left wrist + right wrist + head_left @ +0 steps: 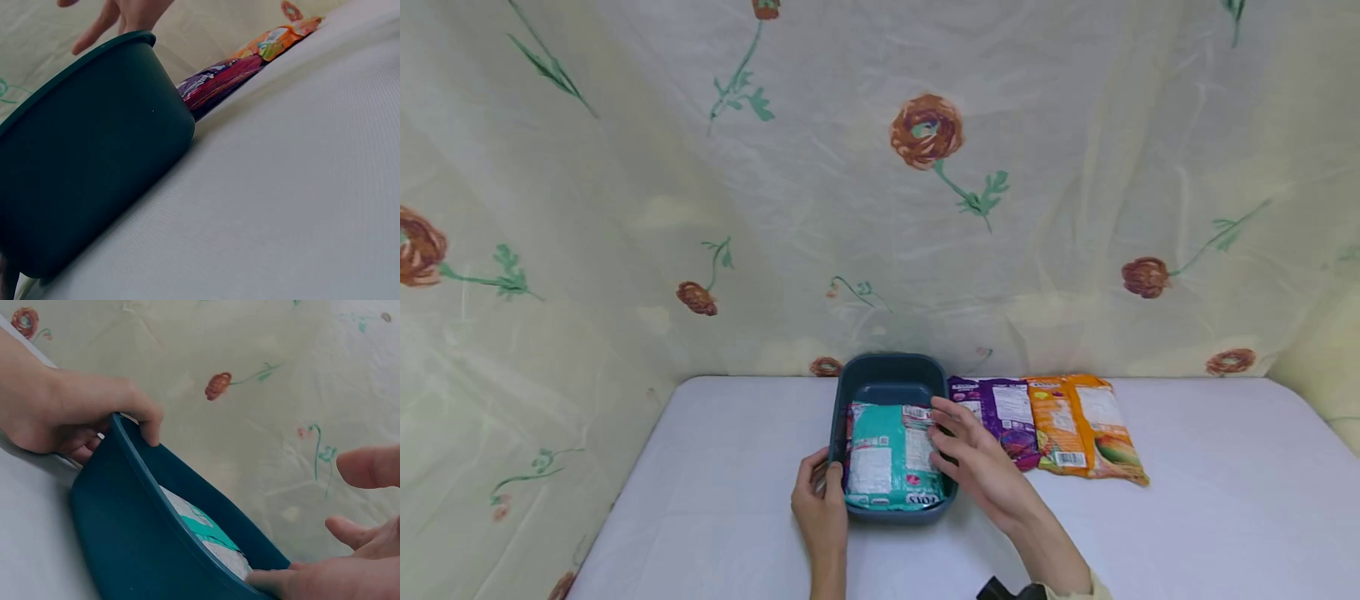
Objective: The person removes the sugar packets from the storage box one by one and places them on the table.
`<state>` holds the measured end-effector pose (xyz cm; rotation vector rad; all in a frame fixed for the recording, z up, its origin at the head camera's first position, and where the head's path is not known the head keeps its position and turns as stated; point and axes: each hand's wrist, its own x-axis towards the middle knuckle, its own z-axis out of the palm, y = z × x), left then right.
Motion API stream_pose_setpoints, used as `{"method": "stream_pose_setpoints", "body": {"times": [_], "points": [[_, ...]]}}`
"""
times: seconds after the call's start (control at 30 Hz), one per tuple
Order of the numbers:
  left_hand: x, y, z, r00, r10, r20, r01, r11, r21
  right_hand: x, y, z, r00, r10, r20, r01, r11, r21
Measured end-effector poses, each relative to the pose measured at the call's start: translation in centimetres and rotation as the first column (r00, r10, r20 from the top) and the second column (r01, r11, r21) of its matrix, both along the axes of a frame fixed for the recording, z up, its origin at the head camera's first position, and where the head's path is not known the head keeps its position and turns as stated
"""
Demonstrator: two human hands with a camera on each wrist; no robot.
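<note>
Lower centre: your left hand (822, 504) grips tub (891, 517); loose-fingered right hand (977, 462) likely settling teal packet (889, 458); next needs lifting clear.

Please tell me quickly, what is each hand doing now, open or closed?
Left hand: closed, holding the blue bin by its side.
Right hand: open, at the bin's opposite side.

Wht tbl (715, 500), bin (897, 517), purp pkt (1009, 408), orng pkt (1084, 425)
</note>
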<state>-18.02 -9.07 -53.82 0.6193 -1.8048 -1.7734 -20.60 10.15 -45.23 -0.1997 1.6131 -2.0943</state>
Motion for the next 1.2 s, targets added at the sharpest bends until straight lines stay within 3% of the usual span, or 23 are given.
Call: {"method": "stream_pose_setpoints", "body": {"times": [0.13, 0.33, 0.43, 0.6, 0.67, 0.9, 1.2], "points": [[0.0, -0.1, 0.0, 1.0, 0.009, 0.016, -0.009, 1.0, -0.003, 0.2, -0.7, -0.1, 1.0, -0.021, -0.011, 0.021, 0.999, 0.04], [0.1, -0.1, 0.0, 1.0, 0.005, 0.018, -0.004, 1.0, -0.019, 0.4, -2.1, 0.1, 0.997, -0.048, -0.058, 0.059, 0.976, 0.208], [0.1, -0.3, 0.1, 1.0, 0.007, 0.011, -0.006, 1.0, -0.02, 0.5, -3.2, 0.0, 0.99, -0.05, -0.134, 0.093, 0.938, 0.334], [0.0, -0.4, -0.1, 1.0, 0.002, -0.002, -0.002, 1.0, -0.016, 0.5, -5.0, -0.7, 0.967, -0.022, -0.255, 0.156, 0.84, 0.519], [-0.1, -0.4, -0.2, 1.0, -0.004, -0.001, 0.004, 1.0, -0.014, 0.4, -5.2, -0.8, 0.964, -0.024, -0.266, 0.168, 0.827, 0.536], [-0.1, -0.2, -0.2, 1.0, -0.004, 0.004, 0.004, 1.0, -0.01, 0.1, -5.0, -1.1, 0.964, -0.115, -0.24, 0.214, 0.869, 0.446], [-0.1, -0.2, -0.2, 1.0, -0.016, 0.0, 0.016, 1.0, -0.003, 0.2, -5.0, -1.1, 0.967, -0.114, -0.227, 0.208, 0.869, 0.45]]}}
